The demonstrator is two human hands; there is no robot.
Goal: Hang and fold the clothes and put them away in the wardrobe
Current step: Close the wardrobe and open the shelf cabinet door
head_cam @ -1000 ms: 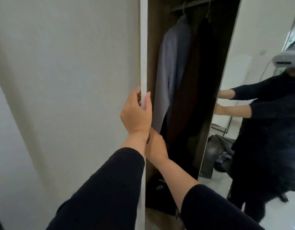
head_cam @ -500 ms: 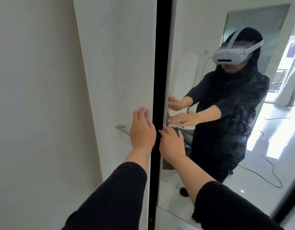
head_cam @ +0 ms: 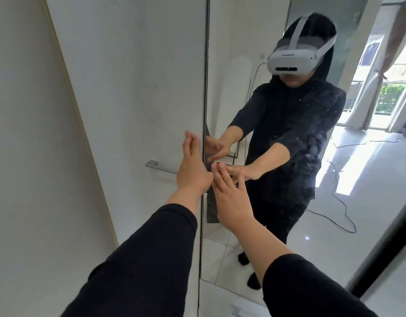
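Wardrobe (head_cam: 128, 88) shut now, doors met at the seam just ahead of both hands; looks like the closing step, clothes out of sight behind. Left hand (head_cam: 193, 170) released, fingers straight by the white door's edge; right hand (head_cam: 229, 191) flat on the mirrored door (head_cam: 254, 65). Next: likely a final press, then withdrawing.
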